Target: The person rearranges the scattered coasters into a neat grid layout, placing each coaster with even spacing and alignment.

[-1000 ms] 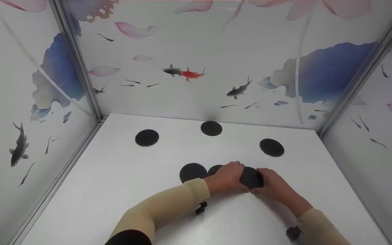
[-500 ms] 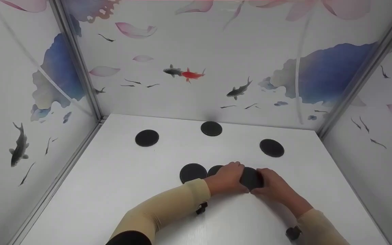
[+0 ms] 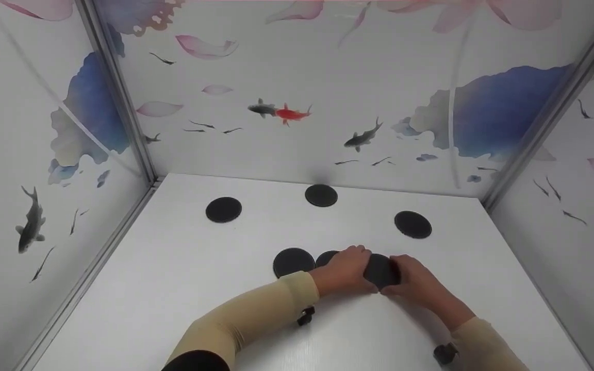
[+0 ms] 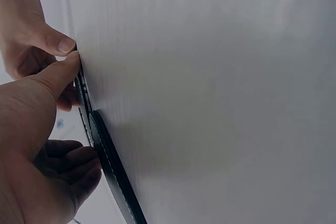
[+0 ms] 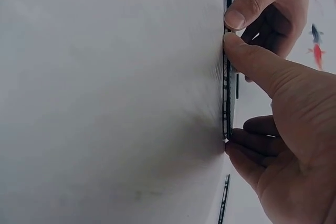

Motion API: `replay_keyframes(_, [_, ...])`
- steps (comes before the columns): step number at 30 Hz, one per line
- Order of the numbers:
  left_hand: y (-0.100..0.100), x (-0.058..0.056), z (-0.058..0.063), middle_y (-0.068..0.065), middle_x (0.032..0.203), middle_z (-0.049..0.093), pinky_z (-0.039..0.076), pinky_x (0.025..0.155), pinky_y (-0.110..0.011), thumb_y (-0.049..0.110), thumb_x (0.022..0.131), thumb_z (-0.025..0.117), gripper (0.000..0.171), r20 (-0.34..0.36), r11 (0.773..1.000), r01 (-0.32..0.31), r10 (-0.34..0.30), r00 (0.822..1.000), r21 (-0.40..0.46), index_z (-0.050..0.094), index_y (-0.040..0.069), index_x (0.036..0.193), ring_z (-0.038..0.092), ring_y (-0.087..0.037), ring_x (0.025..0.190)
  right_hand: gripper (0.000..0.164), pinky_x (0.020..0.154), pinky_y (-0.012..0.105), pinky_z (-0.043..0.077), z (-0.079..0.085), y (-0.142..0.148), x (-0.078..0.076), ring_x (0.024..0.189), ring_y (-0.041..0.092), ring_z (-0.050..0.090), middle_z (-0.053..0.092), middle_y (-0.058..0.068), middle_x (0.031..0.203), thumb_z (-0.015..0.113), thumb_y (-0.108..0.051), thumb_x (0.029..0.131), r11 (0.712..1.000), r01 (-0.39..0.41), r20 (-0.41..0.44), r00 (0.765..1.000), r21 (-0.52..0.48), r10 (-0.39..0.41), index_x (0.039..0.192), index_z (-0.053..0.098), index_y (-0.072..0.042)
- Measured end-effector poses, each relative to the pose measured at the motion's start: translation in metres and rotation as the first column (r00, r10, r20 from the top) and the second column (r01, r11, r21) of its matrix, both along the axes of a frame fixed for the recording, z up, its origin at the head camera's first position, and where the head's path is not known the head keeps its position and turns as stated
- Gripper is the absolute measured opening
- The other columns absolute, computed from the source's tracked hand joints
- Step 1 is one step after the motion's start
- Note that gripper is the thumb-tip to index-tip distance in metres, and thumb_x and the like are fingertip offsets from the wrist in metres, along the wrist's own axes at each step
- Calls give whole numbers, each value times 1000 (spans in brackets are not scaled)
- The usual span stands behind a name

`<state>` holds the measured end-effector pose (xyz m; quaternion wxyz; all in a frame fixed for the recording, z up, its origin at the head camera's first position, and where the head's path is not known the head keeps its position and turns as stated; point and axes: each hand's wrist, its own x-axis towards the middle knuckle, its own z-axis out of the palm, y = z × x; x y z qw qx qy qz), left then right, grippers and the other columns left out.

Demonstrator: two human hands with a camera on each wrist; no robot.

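Three black round coasters lie in a row at the table's middle. Both hands grip the rightmost coaster (image 3: pixel 381 272) from opposite sides. On its left side, the left hand (image 3: pixel 344 270) puts its thumb at the near rim and its fingers at the far side. The right hand (image 3: pixel 416 282) curves round the right side, thumbs almost meeting at the near rim. From the right wrist, this coaster shows edge-on as a thin dark layered band (image 5: pixel 226 98). The middle coaster (image 3: pixel 324 257) is partly hidden under the left hand; the left coaster (image 3: pixel 293 262) touches or nearly touches it.
Farther back on the white table (image 3: pixel 173 288) lie three more coasters: one at left (image 3: pixel 223 209), one by the back wall (image 3: pixel 321 196) and one at right (image 3: pixel 413 224). Printed panels (image 3: pixel 297 56) wall in the back and both sides.
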<state>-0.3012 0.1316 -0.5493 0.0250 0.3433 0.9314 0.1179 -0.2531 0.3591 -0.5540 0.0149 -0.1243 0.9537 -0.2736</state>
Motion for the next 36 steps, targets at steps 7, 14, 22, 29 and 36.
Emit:
replay_keyframes(7, [0,1,2,2,115,65,57,92,-28,61,84,92,77,10,1000,-2,2,1000,2,67,11,137,61,-13,106,73,108,59,53,-1,-1,-1,121,32,66,71,11,128,103,-21,79,1000,4,4,1000,-19,-4,140,68,-2])
replay_keyframes(14, [-3,0,3,0,122,65,56,96,-27,62,86,90,81,28,1000,19,-19,999,8,64,10,142,62,-13,112,77,108,59,53,0,-1,-1,121,33,65,70,13,129,103,-25,80,1000,-3,9,1000,-2,3,142,65,0])
replay_keyframes(22, [-33,-24,30,-5,152,64,47,118,-31,56,102,76,80,154,989,-29,6,988,147,51,9,163,59,-18,142,98,123,69,37,13,9,1,152,51,45,52,30,160,87,-55,94,997,40,90,995,-70,-34,161,47,6])
replay_keyframes(29, [-59,-43,39,-5,149,66,48,118,-35,49,108,70,69,169,978,-87,55,984,188,53,10,162,61,-20,140,91,122,68,39,19,10,-7,150,51,48,55,29,159,80,-56,100,996,35,61,998,-76,-31,160,49,5])
replay_keyframes(36, [-87,-60,38,-7,149,65,48,118,-37,41,109,71,63,167,950,-130,84,982,285,55,8,160,61,-22,140,80,120,66,44,20,-2,-24,145,51,53,59,27,155,79,-49,103,988,42,57,998,-149,-34,157,53,3])
